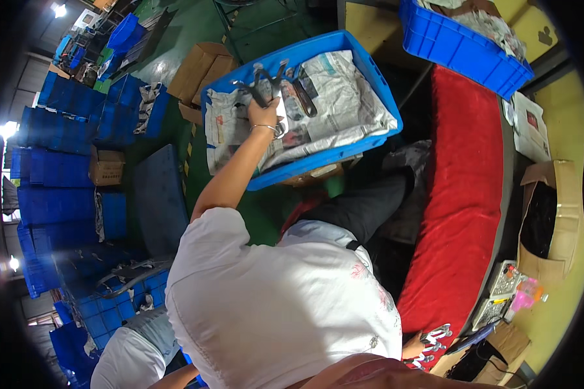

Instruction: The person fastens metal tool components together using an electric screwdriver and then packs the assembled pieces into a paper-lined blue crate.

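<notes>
My left hand reaches into a blue plastic crate lined with printed paper. Its fingers are closed around several black-handled tools with shiny metal heads, whose exact kind I cannot make out. Just right of them, a dark elongated piece lies on the paper. My right hand is low on the right, partly hidden by my white shirt. It appears closed beside several silvery tool heads on a red cloth; what it holds is not clear.
Another blue crate stands at the upper right. Cardboard boxes lie left of the near crate and by the yellow wall. Stacked blue crates fill the left side. A co-worker in white is at the lower left.
</notes>
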`<act>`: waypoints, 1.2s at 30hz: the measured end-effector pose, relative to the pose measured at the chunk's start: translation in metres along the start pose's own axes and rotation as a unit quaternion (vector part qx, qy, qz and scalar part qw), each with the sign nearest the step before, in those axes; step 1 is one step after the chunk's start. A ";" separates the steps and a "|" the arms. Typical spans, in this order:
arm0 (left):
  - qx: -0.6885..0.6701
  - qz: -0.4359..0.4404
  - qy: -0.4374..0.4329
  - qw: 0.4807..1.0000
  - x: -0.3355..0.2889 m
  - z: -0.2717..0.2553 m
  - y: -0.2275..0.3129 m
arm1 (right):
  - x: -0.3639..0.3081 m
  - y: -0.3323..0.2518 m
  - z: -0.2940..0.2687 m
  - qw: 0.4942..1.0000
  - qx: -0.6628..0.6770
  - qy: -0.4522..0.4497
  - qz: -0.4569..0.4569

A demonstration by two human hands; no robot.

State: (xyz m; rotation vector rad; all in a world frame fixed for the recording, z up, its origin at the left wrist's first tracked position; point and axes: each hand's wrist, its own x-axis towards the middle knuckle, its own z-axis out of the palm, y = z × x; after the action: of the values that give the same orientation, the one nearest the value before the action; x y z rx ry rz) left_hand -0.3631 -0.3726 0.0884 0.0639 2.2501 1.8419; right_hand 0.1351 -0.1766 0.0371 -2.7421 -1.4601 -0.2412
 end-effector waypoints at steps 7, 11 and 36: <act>-0.055 -0.132 0.029 0.989 0.059 0.038 -0.044 | 0.122 -0.393 -0.069 0.959 0.255 -0.072 0.105; 0.030 -0.127 0.107 0.986 0.072 -0.057 -0.067 | 0.004 -0.197 -0.071 0.902 0.386 -0.184 0.065; 0.563 0.154 0.189 0.790 0.070 -0.030 -0.061 | -0.170 -0.403 -0.028 0.694 0.327 -0.283 -0.576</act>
State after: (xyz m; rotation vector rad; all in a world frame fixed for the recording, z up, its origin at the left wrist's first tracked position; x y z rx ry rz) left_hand -0.4305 -0.4018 0.0239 0.2879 3.4423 0.3027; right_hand -0.2946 -0.0936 0.0192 -1.0482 -2.5155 0.9961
